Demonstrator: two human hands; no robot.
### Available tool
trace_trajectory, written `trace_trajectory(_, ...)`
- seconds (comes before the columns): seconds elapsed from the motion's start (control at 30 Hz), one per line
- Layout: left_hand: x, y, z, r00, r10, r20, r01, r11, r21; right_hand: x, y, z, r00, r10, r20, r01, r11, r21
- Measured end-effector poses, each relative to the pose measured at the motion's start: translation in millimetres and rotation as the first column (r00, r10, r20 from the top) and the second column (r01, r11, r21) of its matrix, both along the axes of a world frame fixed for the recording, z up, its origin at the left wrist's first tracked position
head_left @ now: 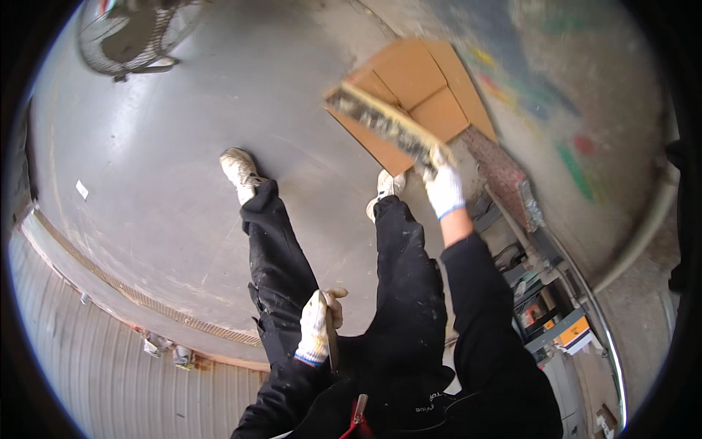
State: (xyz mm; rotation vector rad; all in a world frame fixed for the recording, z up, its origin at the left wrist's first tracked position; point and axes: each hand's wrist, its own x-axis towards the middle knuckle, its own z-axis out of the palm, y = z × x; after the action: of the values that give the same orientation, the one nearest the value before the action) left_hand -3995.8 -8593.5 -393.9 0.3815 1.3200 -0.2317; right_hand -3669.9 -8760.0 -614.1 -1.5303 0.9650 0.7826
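Note:
My right hand point(444, 193), in a white knit glove, is closed round one end of a long, narrow brush point(384, 126). The brush has a pale back and a dark, mottled bristle side, and is blurred by motion. It slants up and left across an open cardboard box point(415, 73); whether it touches the box I cannot tell. My left hand point(316, 327), also gloved, is closed near my lap. A thin, flat strip point(333, 350) shows edge-on along its palm side; its kind cannot be made out.
A wire-caged fan point(135, 40) stands at the far left on the grey floor point(175, 183). To my right is a metal-framed rack point(559, 293) holding boxes and tools. A corrugated metal wall point(102, 351) is at lower left. A white scrap point(82, 190) lies on the floor.

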Motion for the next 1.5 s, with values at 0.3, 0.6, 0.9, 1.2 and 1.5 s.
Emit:
trace_trajectory(0.3,-4,181,66,0.988,0.018,-0.155,-0.004,0.996,0.093,-106,191,230,0.721,0.678,-0.142,-0.525,0.669,0.526)
trace_trajectory(0.6,41,274,172,0.999,0.018,-0.032,0.001,0.861,0.509,-48,420,270,-0.616,0.591,0.521,-0.785,-0.402,-0.472)
trace_trajectory(0.9,66,434,142,0.186,-0.428,-0.884,0.478,-0.747,0.462,-126,722,383,-0.007,0.409,0.912,-0.931,-0.336,0.144)
trace_trajectory(1.2,49,627,114,0.930,-0.013,-0.366,0.299,0.603,0.739,-5,914,176,0.121,0.851,0.511,-0.946,0.255,-0.201)
trace_trajectory(1.5,-18,742,75,0.507,0.533,-0.677,-0.203,0.837,0.508,143,926,-85,0.165,0.982,0.093,-0.830,0.189,-0.525)
